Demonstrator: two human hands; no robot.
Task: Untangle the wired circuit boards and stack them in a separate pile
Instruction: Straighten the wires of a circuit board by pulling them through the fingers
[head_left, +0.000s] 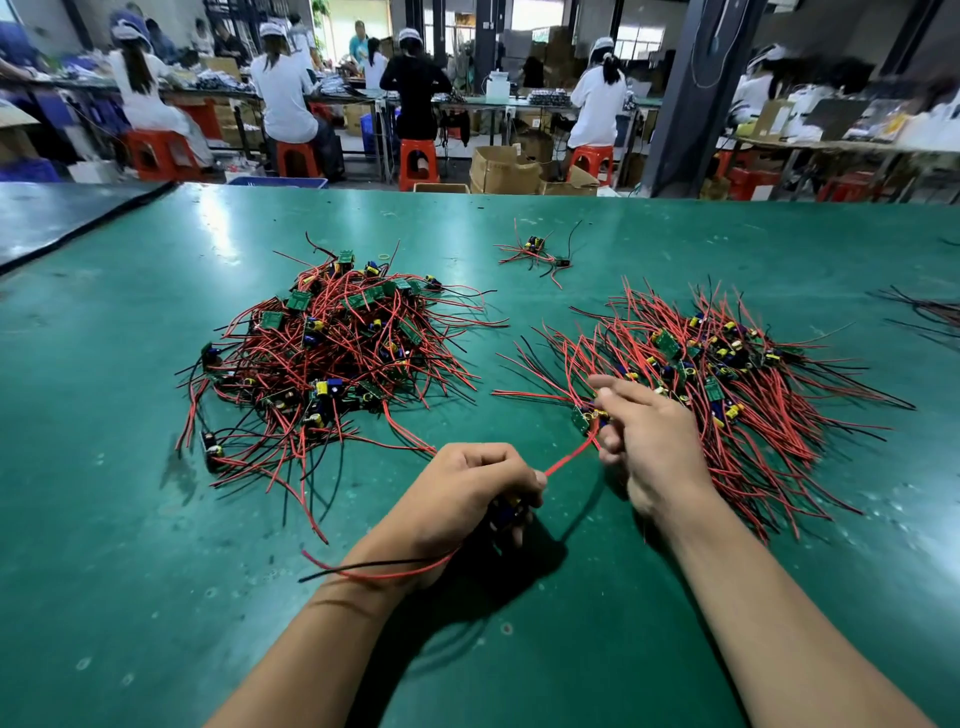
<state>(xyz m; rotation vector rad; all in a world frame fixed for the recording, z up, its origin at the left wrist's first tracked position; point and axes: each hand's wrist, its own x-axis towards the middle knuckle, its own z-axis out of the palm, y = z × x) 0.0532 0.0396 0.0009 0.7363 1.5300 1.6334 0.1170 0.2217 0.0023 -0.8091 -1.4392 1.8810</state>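
A tangled heap of small green circuit boards with red and black wires (332, 358) lies on the left of the green table (130, 519). A second, flatter pile of wired boards (727, 374) spreads on the right. My left hand (467, 493) grips a board with blue parts, its red and black wires trailing back under my wrist. A red wire (569, 460) runs taut from that hand to my right hand (649, 436). My right hand pinches another small green board (582, 418) at the near left edge of the right pile.
A small cluster of two or three wired boards (537, 252) sits farther back in the middle. Dark wires (919, 306) lie at the right edge. Beyond the table's far edge, several people sit on orange stools at workbenches, with cardboard boxes on the floor.
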